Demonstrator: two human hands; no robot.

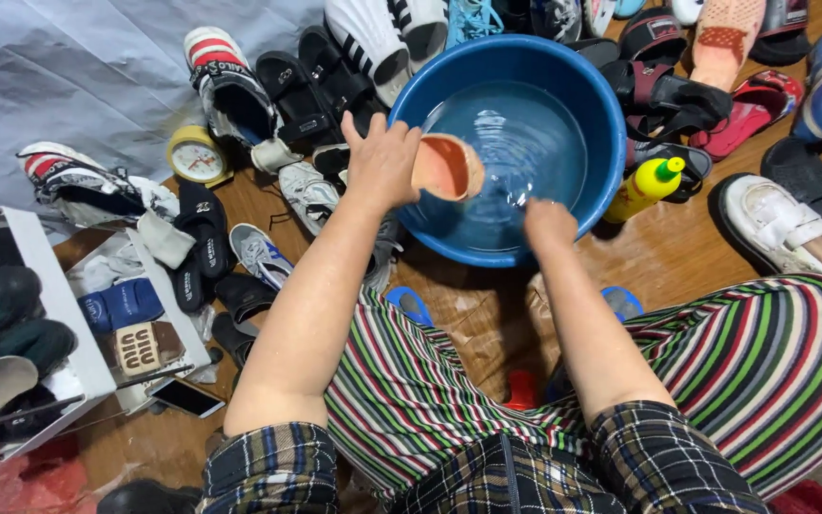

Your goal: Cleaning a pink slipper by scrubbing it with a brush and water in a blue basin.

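Observation:
A blue round basin (611, 124) with water stands on the wooden floor in front of me. My left hand (382, 162) grips an orange-pink shoe (449, 167) by its heel, holding it tilted over the basin's near-left rim. My right hand (549, 224) hangs at the basin's near rim with its fingers curled downward and out of sight; whether it holds anything is hidden. My striped trouser legs and plaid sleeves fill the bottom of the view.
Many shoes, sandals and slippers lie around the basin, at the back, left and right. A yellow bottle (647, 186) with a green cap rests at the basin's right. A yellow clock (197, 155) and a phone (185, 397) lie left, next to a white shelf (54, 314) of shoes.

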